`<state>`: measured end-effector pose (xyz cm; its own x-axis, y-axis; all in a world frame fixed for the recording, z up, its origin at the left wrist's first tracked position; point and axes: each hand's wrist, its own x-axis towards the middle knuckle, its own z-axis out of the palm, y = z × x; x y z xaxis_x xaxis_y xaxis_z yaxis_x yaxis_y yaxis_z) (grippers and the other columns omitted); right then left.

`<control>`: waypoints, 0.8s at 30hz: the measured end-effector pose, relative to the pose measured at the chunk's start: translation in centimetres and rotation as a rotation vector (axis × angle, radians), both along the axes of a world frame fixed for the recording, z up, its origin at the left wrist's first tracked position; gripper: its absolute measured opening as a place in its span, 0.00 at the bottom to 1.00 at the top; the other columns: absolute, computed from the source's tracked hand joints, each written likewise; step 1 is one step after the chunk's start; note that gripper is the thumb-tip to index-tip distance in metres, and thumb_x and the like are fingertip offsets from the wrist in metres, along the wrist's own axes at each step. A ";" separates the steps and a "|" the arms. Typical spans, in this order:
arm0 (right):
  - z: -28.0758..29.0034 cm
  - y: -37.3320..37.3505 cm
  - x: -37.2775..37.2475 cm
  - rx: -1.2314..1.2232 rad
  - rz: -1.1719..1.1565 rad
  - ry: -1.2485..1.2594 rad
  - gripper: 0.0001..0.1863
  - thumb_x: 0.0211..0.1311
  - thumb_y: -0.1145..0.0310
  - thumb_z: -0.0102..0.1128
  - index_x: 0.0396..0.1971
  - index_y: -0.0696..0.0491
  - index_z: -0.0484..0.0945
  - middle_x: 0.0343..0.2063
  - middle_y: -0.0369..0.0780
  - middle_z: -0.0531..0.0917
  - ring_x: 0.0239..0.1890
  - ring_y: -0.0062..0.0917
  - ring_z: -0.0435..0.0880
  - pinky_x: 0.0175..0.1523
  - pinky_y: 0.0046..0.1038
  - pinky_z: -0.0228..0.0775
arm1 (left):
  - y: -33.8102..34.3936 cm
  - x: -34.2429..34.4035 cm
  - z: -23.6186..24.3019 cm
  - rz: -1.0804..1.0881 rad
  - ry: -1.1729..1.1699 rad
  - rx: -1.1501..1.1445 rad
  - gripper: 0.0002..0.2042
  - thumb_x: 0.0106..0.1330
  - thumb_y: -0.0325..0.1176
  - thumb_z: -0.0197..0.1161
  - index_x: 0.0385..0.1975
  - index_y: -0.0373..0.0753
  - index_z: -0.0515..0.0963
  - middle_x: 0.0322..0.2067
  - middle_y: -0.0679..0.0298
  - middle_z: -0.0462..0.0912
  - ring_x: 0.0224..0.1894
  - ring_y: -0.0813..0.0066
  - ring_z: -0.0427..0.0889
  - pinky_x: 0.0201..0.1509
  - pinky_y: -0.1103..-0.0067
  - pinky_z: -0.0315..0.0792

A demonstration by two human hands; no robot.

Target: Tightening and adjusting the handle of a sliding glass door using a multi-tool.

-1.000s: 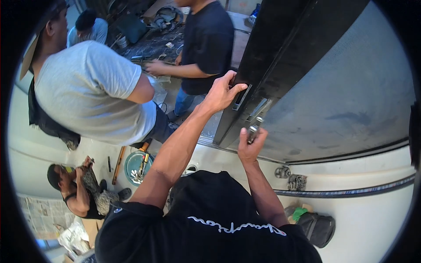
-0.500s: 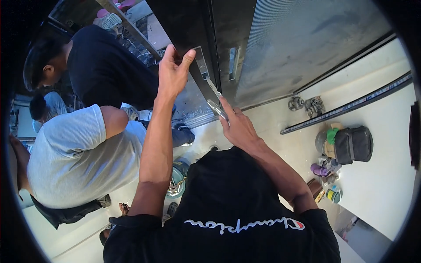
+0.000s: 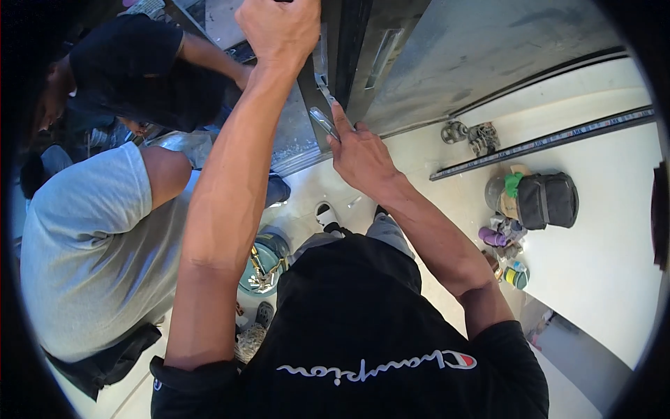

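Observation:
My left hand (image 3: 280, 31), at the top edge, is closed on the edge of a dark metal door frame (image 3: 354, 45); its fingertips are partly cut off by the picture rim. My right hand (image 3: 364, 155) grips silver pliers (image 3: 324, 121) with two bright metal handles, the index finger stretched along one of them. The far end of the pliers reaches a narrow slot in the frame, just below my left hand. Whether the jaws bite on anything is too small to tell. A second long cutout (image 3: 384, 57) shows in the dark panel to the right.
At left, close to my left arm, a person in a grey shirt (image 3: 98, 244) bends over, and another in dark clothes (image 3: 132, 73) works beyond. A teal bucket (image 3: 269, 244) of tools stands by my feet. Rightward lie a long dark bar (image 3: 537, 143), a black bag (image 3: 549, 201) and a tin (image 3: 516, 277).
My left hand has moved up and its fingers have folded closed. My right hand and the pliers have shifted slightly up and left. The grey-shirted person appears farther left.

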<state>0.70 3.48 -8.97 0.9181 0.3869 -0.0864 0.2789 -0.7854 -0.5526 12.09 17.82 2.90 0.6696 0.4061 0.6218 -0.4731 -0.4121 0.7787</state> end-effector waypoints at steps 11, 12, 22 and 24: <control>1.8 0.7 2.1 -0.090 0.058 -0.008 0.31 0.69 0.61 0.53 0.65 0.65 0.65 0.29 0.61 0.84 0.34 0.58 0.85 0.45 0.52 0.77 | 0.2 1.0 -1.5 0.187 -0.243 0.055 0.30 0.67 0.59 0.65 0.41 0.29 0.83 0.34 0.53 0.87 0.38 0.64 0.85 0.46 0.71 0.75; 1.6 0.8 3.1 -0.046 0.055 -0.028 0.31 0.69 0.61 0.53 0.65 0.66 0.66 0.29 0.61 0.84 0.35 0.59 0.85 0.46 0.52 0.76 | 0.0 1.0 -1.3 0.162 -0.222 0.027 0.30 0.67 0.59 0.64 0.41 0.29 0.83 0.34 0.52 0.87 0.39 0.63 0.85 0.46 0.70 0.75; -1.0 -0.1 2.8 0.083 0.035 -0.041 0.33 0.67 0.62 0.57 0.68 0.59 0.64 0.31 0.61 0.83 0.36 0.58 0.84 0.47 0.52 0.76 | 0.5 1.6 -1.5 0.453 -0.110 0.172 0.36 0.68 0.64 0.58 0.37 0.25 0.82 0.33 0.42 0.85 0.41 0.44 0.84 0.48 0.64 0.74; -1.8 -0.8 1.9 0.065 0.040 -0.021 0.33 0.67 0.62 0.57 0.68 0.60 0.64 0.31 0.61 0.84 0.36 0.58 0.84 0.47 0.52 0.76 | -0.2 1.4 -1.5 0.339 -0.201 0.135 0.36 0.68 0.64 0.59 0.37 0.24 0.82 0.34 0.41 0.85 0.41 0.45 0.84 0.49 0.64 0.74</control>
